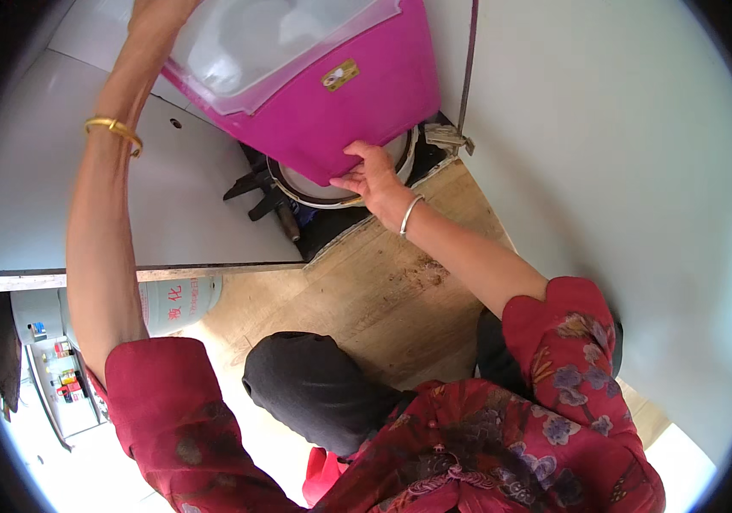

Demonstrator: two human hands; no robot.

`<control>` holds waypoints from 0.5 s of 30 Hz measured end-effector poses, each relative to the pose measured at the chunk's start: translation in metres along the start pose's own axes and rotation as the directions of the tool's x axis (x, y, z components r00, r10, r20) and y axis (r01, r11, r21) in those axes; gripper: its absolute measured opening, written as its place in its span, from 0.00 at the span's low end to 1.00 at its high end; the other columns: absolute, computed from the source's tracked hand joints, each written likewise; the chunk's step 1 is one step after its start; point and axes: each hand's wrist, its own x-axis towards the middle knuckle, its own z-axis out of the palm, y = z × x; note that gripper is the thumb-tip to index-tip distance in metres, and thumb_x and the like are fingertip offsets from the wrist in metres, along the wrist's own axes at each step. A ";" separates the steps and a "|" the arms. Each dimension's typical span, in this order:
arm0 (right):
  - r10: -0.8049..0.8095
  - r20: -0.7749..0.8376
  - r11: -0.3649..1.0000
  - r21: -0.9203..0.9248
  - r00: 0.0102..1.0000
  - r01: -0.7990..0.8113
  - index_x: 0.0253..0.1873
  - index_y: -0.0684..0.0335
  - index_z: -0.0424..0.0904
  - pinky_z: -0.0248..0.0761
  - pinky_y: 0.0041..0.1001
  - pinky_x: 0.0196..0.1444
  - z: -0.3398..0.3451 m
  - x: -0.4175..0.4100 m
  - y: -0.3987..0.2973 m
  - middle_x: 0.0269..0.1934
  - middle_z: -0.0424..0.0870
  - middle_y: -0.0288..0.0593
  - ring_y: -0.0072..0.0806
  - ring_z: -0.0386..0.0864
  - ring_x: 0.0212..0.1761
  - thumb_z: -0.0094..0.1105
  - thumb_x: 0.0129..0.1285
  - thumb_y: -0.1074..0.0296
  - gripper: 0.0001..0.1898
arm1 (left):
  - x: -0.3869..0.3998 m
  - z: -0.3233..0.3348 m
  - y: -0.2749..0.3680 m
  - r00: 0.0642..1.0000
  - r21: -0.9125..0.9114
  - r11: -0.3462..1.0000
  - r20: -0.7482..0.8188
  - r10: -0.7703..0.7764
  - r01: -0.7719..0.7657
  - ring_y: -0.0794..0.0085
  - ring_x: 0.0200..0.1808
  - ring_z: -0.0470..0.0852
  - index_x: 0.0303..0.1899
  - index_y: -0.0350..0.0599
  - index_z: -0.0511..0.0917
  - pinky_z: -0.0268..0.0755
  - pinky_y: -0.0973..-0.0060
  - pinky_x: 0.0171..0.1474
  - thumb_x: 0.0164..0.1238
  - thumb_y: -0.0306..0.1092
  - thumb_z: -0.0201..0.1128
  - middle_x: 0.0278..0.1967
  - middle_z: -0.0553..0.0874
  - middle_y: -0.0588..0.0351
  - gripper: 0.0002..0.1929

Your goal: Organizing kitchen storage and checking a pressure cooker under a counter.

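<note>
A magenta plastic bin (379, 83) with a translucent lid or cover (289, 38) fills the top middle, tilted, with a small gold label on its side. My right hand (372, 173) grips its lower edge between thumb and fingers. My left hand (161, 9) reaches to the top rim of the picture beside the bin; its fingers are cut off, so its hold is hidden. Under the bin lies a round, pale vessel or lid with a dark rim (334, 202). Dark-bladed tools, one with a wooden handle (288, 221), lie to its left.
White cabinet panels stand at left (39, 167) and right (629, 160). A grey gas cylinder with red writing (180, 301) is at lower left, near a shelf rack with small packages (68, 378). The wood-look floor (340, 301) bears brown crumbs. My dark-clad knee (315, 385) is bent below.
</note>
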 end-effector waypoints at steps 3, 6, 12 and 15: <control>0.004 0.093 0.999 0.037 0.996 -0.008 0.54 0.67 0.68 0.81 0.35 0.45 0.000 0.000 -0.006 0.48 0.74 0.48 0.37 0.76 0.43 0.58 0.56 0.63 0.22 | 0.011 0.003 -0.003 1.000 -0.005 1.000 -0.001 0.016 -0.016 0.56 0.34 0.84 0.44 0.25 0.77 0.75 0.70 0.42 0.40 0.40 0.75 0.34 0.84 0.39 0.31; -0.082 0.165 0.996 0.051 0.983 0.074 0.58 0.66 0.65 0.80 0.36 0.48 -0.005 -0.003 -0.023 0.50 0.75 0.49 0.38 0.78 0.46 0.59 0.57 0.61 0.26 | 0.030 0.016 -0.004 0.996 0.134 0.991 0.093 0.007 -0.019 0.57 0.43 0.83 0.47 0.27 0.77 0.74 0.70 0.48 0.43 0.40 0.73 0.40 0.83 0.40 0.30; 0.025 0.149 0.999 0.025 0.989 -0.029 0.61 0.65 0.62 0.72 0.45 0.58 -0.003 0.011 -0.025 0.53 0.74 0.52 0.45 0.74 0.55 0.65 0.59 0.52 0.33 | 0.070 0.029 -0.051 0.987 0.242 0.962 0.131 0.097 -0.126 0.61 0.50 0.80 0.57 0.31 0.72 0.69 0.70 0.55 0.46 0.45 0.71 0.48 0.81 0.41 0.37; -0.002 0.127 0.998 0.055 0.992 -0.005 0.62 0.65 0.62 0.71 0.48 0.59 -0.002 0.025 -0.020 0.54 0.73 0.52 0.47 0.73 0.56 0.65 0.59 0.50 0.34 | 0.072 0.025 -0.061 0.982 0.155 0.980 0.162 0.101 -0.126 0.59 0.54 0.78 0.62 0.36 0.69 0.67 0.71 0.58 0.46 0.45 0.71 0.52 0.79 0.41 0.39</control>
